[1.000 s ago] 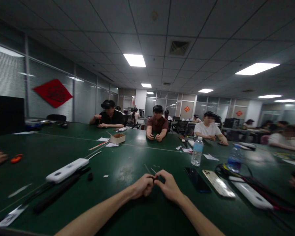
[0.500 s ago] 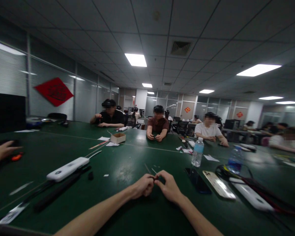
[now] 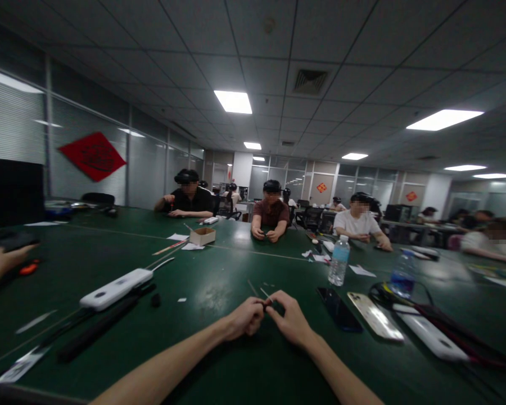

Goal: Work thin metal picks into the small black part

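Note:
My left hand [image 3: 248, 316] is curled closed above the green table [image 3: 219, 360], its thumb and index finger pressed together. What it grips is too small to make out. Close beside it, fingertips meeting the left ones, my right hand [image 3: 292, 319] pinches a thin pale stick [image 3: 265, 293] that points up and away to the left. A thin dark sliver [image 3: 253, 288] shows just beyond the left fingers; whether it is held or lies on the table I cannot tell.
To the right are a dark phone [image 3: 339, 310], a gold-cased phone [image 3: 375, 316], a water bottle [image 3: 339, 262] and a white power strip [image 3: 432, 333]. Leftward lie another white power strip [image 3: 116, 289] and a black bar [image 3: 98, 331]. Another person's hand [image 3: 9, 263] holds something dark at far left. Ahead stands a small box [image 3: 202, 237].
My hands have hardly moved, staying together at the same spot. At the far left, the other person's hand and the dark thing in it have shifted slightly.

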A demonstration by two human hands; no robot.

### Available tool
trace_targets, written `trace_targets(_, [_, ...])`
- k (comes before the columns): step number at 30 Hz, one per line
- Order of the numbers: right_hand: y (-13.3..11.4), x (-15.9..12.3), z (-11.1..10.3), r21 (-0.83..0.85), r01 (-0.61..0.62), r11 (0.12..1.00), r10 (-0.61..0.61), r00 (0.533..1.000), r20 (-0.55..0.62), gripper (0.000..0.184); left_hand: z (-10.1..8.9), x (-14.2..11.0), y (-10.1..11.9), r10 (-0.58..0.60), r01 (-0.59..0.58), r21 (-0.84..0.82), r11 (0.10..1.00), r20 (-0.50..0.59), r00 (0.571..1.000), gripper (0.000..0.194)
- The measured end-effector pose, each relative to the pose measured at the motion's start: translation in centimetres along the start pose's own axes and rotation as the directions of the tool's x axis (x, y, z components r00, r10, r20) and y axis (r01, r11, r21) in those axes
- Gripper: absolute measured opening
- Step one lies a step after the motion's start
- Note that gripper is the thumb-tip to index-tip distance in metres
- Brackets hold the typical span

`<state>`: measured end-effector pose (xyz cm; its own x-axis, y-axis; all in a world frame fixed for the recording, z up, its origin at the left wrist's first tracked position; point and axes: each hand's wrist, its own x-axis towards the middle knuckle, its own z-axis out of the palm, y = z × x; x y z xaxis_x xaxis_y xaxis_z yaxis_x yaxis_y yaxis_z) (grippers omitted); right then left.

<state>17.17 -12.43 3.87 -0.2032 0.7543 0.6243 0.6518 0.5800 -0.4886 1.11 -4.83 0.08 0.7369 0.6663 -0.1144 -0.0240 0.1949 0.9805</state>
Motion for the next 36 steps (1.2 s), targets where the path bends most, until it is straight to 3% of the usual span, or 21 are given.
trace_targets(5, [-0.1,0.0,0.1,-0.005,0.021,1.0,-0.021,1.0,-0.011,0.012,-0.3,0.1,-0.2,0.028,-0.027,-0.02,0.999,0.048,0.998,0.035])
trace_targets(14, [0.6,0.0,0.6,-0.021,0.013,1.0,-0.014,0.999,-0.033,0.014,-0.6,0.5,-0.7,0.023,-0.022,-0.025,0.999,0.039,0.999,0.033])
trace_targets(24, [0.5,-0.1,0.3,-0.006,0.001,1.0,-0.002,1.0,-0.009,0.014,-0.2,-0.2,0.1,0.06,-0.059,-0.013,0.998,0.107,0.992,0.016])
trace_targets(36, [0.3,0.0,-0.3,0.073,-0.077,0.994,0.075,0.996,0.04,0.015,0.8,-0.9,1.0,0.065,-0.068,0.054,0.996,0.071,0.995,0.032])
